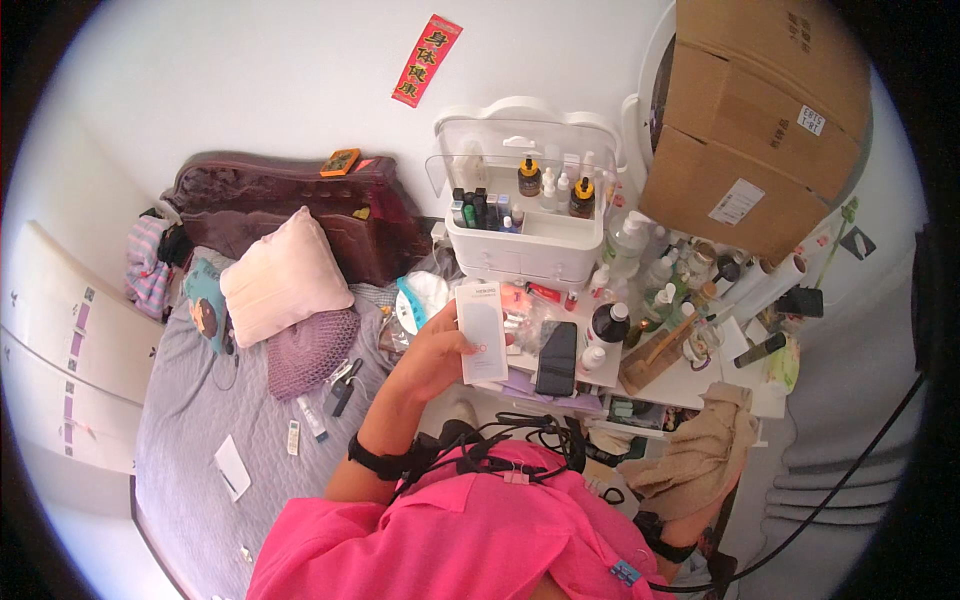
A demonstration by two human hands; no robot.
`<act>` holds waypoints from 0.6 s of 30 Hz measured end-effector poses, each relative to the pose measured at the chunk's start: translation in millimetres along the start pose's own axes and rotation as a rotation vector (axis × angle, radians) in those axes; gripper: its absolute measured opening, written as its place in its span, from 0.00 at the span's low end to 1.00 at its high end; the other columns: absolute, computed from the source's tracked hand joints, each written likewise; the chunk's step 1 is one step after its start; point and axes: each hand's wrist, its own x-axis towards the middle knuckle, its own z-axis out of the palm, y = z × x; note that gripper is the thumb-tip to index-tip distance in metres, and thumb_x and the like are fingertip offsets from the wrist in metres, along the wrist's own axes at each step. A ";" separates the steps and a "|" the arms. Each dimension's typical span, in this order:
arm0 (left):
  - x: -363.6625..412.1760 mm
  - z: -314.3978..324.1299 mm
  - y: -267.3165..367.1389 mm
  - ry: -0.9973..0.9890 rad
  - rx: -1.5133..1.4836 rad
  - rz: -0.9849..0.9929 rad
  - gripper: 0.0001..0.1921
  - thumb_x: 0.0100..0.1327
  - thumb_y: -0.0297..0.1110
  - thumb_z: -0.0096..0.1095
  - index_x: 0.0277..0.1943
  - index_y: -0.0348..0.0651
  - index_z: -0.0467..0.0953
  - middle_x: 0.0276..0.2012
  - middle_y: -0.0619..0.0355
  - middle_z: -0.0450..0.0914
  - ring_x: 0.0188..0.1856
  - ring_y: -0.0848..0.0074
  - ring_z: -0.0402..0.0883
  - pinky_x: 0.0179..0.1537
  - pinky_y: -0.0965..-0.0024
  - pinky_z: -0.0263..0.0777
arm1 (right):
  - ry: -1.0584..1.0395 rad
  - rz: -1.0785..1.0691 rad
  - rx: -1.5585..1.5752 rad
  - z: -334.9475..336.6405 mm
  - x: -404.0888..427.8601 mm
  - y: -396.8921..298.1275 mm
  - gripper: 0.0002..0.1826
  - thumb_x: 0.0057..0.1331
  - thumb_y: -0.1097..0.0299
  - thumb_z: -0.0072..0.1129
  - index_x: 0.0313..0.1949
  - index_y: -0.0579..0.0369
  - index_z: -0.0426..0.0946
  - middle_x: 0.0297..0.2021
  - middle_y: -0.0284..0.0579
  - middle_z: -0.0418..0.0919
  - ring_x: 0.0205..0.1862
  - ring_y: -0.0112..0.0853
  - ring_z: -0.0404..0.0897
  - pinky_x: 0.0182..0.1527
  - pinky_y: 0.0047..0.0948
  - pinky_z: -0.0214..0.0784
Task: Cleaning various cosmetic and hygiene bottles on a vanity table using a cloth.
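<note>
My left hand (439, 349) grips a slim white box (484, 337) with printed writing, held upright above the dressing table's left part. Just right of the box, a dark smartphone (557, 358) lies on the table's near edge. My right forearm (703, 521) runs up into a bunched beige towel (697, 450), which is held up at the table's front right. The cloth covers that hand, so its fingers are hidden. Below the tabletop (739, 375), a drawer (637, 412) stands pulled out with small items inside.
A white cosmetics case (525, 251) with its clear lid raised holds several bottles. Bottles, a dark bottle (609, 324) and a wooden tray (651, 356) crowd the right side. A large cardboard box (750, 135) rises behind. Leftward is a bed (195, 405) with pillows. Black cables (517, 431) hang at my chest.
</note>
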 end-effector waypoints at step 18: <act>5.5 -9.1 -1.8 0.157 0.121 -0.057 0.18 0.59 0.35 0.45 0.50 0.38 0.59 0.35 0.52 0.72 0.30 0.67 0.77 0.30 0.70 0.72 | 0.116 0.061 -0.101 14.0 1.0 4.5 0.26 0.61 0.50 0.39 0.52 0.55 0.59 0.44 0.45 0.68 0.42 0.34 0.71 0.42 0.32 0.68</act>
